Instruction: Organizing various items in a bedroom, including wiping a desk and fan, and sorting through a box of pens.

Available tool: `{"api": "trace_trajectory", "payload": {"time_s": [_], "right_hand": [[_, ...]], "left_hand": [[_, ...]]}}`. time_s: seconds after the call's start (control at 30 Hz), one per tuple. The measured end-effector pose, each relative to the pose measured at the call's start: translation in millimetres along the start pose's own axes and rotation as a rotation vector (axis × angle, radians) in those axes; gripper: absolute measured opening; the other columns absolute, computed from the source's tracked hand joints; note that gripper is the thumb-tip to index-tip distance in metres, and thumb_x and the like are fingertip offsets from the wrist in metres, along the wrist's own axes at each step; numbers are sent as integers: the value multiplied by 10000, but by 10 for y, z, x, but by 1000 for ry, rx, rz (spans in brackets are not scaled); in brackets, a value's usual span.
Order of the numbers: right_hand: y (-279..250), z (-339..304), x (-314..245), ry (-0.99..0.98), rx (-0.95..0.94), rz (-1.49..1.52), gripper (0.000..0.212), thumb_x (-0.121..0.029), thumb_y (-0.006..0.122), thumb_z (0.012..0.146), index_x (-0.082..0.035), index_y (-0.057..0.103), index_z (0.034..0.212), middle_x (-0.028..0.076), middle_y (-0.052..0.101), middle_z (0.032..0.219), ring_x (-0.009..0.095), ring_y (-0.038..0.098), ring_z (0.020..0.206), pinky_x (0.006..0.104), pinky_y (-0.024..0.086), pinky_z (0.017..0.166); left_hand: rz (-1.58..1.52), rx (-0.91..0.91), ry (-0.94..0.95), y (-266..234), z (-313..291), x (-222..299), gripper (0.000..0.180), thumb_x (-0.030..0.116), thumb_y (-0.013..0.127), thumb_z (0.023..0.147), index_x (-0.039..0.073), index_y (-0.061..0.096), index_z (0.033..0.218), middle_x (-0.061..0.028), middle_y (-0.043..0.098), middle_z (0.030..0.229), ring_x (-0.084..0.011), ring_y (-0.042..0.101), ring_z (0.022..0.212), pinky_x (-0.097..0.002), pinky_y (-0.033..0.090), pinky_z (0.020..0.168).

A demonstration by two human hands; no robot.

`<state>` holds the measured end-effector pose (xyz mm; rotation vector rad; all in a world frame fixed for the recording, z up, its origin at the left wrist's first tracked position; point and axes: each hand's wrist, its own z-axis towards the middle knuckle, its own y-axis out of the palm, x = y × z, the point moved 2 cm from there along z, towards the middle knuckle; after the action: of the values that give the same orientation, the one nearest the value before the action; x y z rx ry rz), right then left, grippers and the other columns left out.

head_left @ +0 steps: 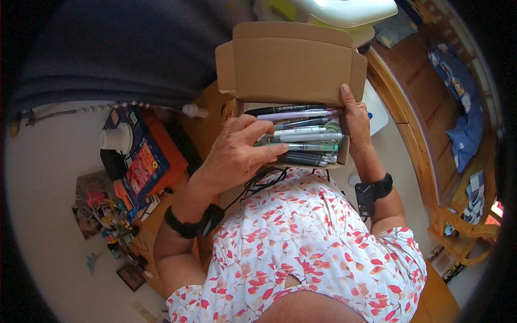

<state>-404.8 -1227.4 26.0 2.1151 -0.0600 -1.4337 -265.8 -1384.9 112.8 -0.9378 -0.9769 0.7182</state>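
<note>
An open brown cardboard box (293,67) has its lid flap raised toward the far side. Packed inside are several pens: a lilac pen (291,115), a black pen near the back, white pens (304,131), a clear pen with green parts (312,147) and dark pens in front. My left hand (237,145) reaches over the box's left end, thumb and forefinger apart and resting on the pens; its other fingers are partly hidden. At the right side my right hand (356,116) grips the box, thumb against the lid flap. A round transparent thing (334,128) lies at the pens' right ends.
A wooden bench (404,102) with blue patterned cloth (466,107) stands on the right. To the left are a white cup-like object (117,138), a colourful box (141,169) and small clutter. A dark curtain (118,51) hangs at the far left.
</note>
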Motion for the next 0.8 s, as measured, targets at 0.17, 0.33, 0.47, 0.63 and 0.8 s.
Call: {"api": "trace_trajectory", "payload": {"time_s": [0.17, 0.33, 0.47, 0.63, 0.8], "right_hand": [[0, -4, 27, 81, -20, -35, 417, -366, 514, 773, 9, 494, 953, 70, 560, 805, 99, 548, 656, 197, 462, 568], [35, -1, 28, 60, -46, -50, 444, -387, 509, 769, 7, 475, 970, 72, 553, 804, 98, 550, 653, 197, 467, 549], [52, -17, -24, 56, -6, -124, 460, -412, 505, 763, 1, 477, 964, 59, 550, 767, 83, 545, 622, 189, 463, 537], [38, -11, -82, 52, 5, -57, 410, -350, 527, 769, 13, 494, 957, 94, 566, 836, 123, 556, 696, 226, 459, 608], [40, -7, -53, 70, -22, -49, 407, -343, 536, 766, 29, 501, 926, 88, 572, 801, 115, 556, 628, 219, 462, 549]], "left_hand": [[-30, 84, -45, -6, 62, -73, 237, 90, 618, 606, 128, 621, 839, -91, 487, 855, -238, 450, 772, -325, 349, 668], [65, 65, -75, 42, 67, -55, 226, 80, 622, 599, 112, 619, 824, -94, 485, 835, -238, 451, 758, -327, 351, 651], [2, 101, -50, -48, 78, -104, 222, 77, 632, 591, 108, 616, 811, -96, 489, 829, -239, 454, 750, -329, 357, 638], [-35, 34, 24, -98, 48, -49, 174, 100, 654, 580, 106, 606, 747, -56, 505, 825, -191, 463, 760, -305, 376, 635], [82, -56, -23, -12, 78, 19, 188, 117, 658, 570, 87, 585, 742, -38, 498, 763, -178, 470, 737, -300, 388, 627]]}}
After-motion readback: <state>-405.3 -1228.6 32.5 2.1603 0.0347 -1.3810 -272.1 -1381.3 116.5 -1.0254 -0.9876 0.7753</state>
